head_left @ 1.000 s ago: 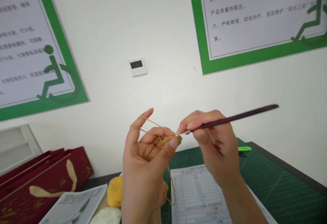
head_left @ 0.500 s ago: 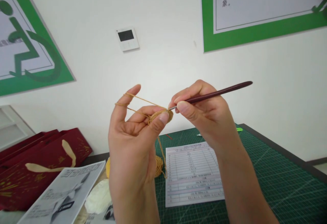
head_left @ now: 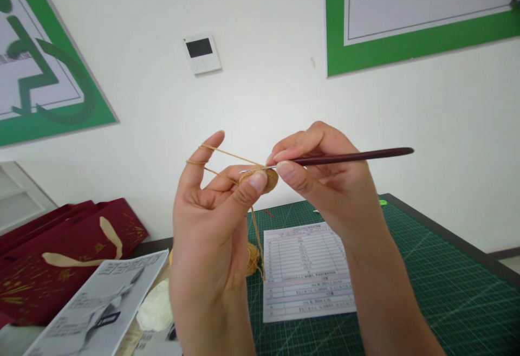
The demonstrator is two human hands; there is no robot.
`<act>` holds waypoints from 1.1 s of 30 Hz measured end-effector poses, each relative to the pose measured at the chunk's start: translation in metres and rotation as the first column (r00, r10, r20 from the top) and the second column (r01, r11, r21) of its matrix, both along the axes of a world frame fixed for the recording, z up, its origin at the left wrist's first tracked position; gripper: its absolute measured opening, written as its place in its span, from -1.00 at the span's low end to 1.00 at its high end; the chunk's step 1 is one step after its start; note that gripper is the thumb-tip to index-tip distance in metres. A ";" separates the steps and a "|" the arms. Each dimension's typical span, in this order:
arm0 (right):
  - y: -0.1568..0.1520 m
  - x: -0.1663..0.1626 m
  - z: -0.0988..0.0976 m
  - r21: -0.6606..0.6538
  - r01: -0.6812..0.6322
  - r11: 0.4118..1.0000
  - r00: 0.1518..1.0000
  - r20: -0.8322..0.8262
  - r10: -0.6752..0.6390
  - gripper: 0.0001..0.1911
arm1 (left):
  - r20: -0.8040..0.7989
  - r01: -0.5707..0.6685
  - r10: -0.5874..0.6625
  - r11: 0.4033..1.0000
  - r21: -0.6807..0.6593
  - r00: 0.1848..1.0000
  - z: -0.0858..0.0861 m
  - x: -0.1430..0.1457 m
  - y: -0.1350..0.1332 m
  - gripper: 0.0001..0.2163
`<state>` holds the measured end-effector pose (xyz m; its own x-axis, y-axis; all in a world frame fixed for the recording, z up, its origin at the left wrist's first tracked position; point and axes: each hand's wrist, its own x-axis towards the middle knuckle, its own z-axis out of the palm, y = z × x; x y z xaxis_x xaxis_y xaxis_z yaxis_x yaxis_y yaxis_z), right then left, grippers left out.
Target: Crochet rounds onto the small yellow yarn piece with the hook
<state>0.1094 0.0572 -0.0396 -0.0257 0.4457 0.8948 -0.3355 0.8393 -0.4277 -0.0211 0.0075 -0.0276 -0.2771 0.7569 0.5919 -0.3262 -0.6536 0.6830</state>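
Between its thumb and fingers, my left hand (head_left: 213, 220) pinches a small tan crochet piece (head_left: 270, 181). Tan yarn (head_left: 231, 156) loops round the raised index finger and stretches across to the work. My right hand (head_left: 320, 177) grips a crochet hook (head_left: 357, 156) with a dark red handle, like a pen. The hook's metal shaft lies across the top of the crochet piece, its tip pointing left by my left fingers. Behind my left wrist sits a ball of tan yarn (head_left: 252, 260), partly hidden, with a strand hanging down towards it.
A printed sheet (head_left: 306, 274) lies on the green cutting mat (head_left: 439, 285). To the left are dark red gift bags (head_left: 81, 247), a grey printed leaflet (head_left: 101, 307) and a ball of cream yarn (head_left: 156, 307). Behind stands a white wall with a small panel (head_left: 202, 54).
The hook has swung closer to level and moved left, its tip now showing past the crochet piece. My left hand keeps its pinch. The view has shifted slightly.
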 end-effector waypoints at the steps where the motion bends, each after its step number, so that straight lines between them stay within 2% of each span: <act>1: 0.000 -0.001 0.000 0.002 -0.005 1.000 1.000 -0.003 0.005 -0.88 | 0.007 0.021 -0.021 1.000 -0.004 1.000 0.000 0.000 0.000 -0.40; 6: 0.003 -0.004 0.001 0.030 -0.070 0.997 0.997 -0.006 0.071 -0.88 | 0.059 0.122 -0.122 0.993 0.004 0.991 0.000 0.001 -0.002 -0.36; 8: 0.004 -0.005 0.001 0.080 -0.078 0.994 0.997 -0.007 0.079 -0.88 | 0.080 0.143 -0.142 0.990 -0.004 0.987 0.003 0.002 -0.003 -0.33; 10: 0.003 -0.006 0.002 0.175 -0.015 0.984 1.000 -0.011 0.018 -0.89 | 0.092 0.146 -0.143 0.989 -0.030 0.985 0.007 0.003 -0.006 -0.30; 12: 0.001 -0.007 0.003 0.269 0.149 0.952 0.989 -0.024 -0.148 -0.84 | 0.097 0.125 -0.121 0.992 -0.030 0.988 0.011 0.004 -0.009 -0.26; 14: -0.002 -0.009 0.005 0.365 0.331 0.870 0.940 -0.047 -0.338 -0.78 | 0.074 0.055 -0.053 0.998 -0.031 0.996 0.016 0.005 -0.015 -0.30; 17: -0.010 -0.015 0.011 0.471 0.566 0.677 0.819 -0.225 -0.528 -0.71 | 0.017 -0.081 0.081 0.996 -0.032 0.997 0.022 0.008 -0.024 -0.26; 19: -0.016 -0.020 0.014 0.453 0.644 0.617 0.760 -0.285 -0.584 -0.69 | -0.025 -0.185 0.186 0.982 0.020 0.982 0.024 0.012 -0.029 -0.23; 20: -0.018 -0.021 0.015 0.439 0.652 0.618 0.754 -0.288 -0.590 -0.69 | -0.044 -0.232 0.235 0.971 0.057 0.971 0.025 0.014 -0.031 -0.21; 23: -0.024 -0.020 0.015 0.387 0.578 0.719 0.815 -0.236 -0.529 -0.71 | -0.058 -0.316 0.321 0.944 0.091 0.945 0.028 0.018 -0.035 -0.23; 26: -0.028 -0.016 0.014 0.286 0.473 0.833 0.876 -0.256 -0.410 -0.76 | -0.068 -0.340 0.344 0.938 0.073 0.936 0.032 0.017 -0.036 -0.23; 29: -0.030 -0.015 0.018 0.014 0.260 0.965 0.938 -0.240 -0.249 -0.88 | -0.079 -0.281 0.284 0.958 0.052 0.955 0.035 0.013 -0.037 -0.24; 31: -0.030 -0.015 0.024 -0.175 0.012 0.984 0.966 -0.253 -0.056 -0.77 | -0.070 -0.204 0.206 0.978 0.041 0.976 0.036 0.009 -0.037 -0.25; 33: -0.030 -0.017 0.029 -0.314 -0.222 0.923 0.952 -0.274 0.136 -0.67 | -0.047 -0.113 0.114 0.993 0.030 0.992 0.036 0.005 -0.036 -0.25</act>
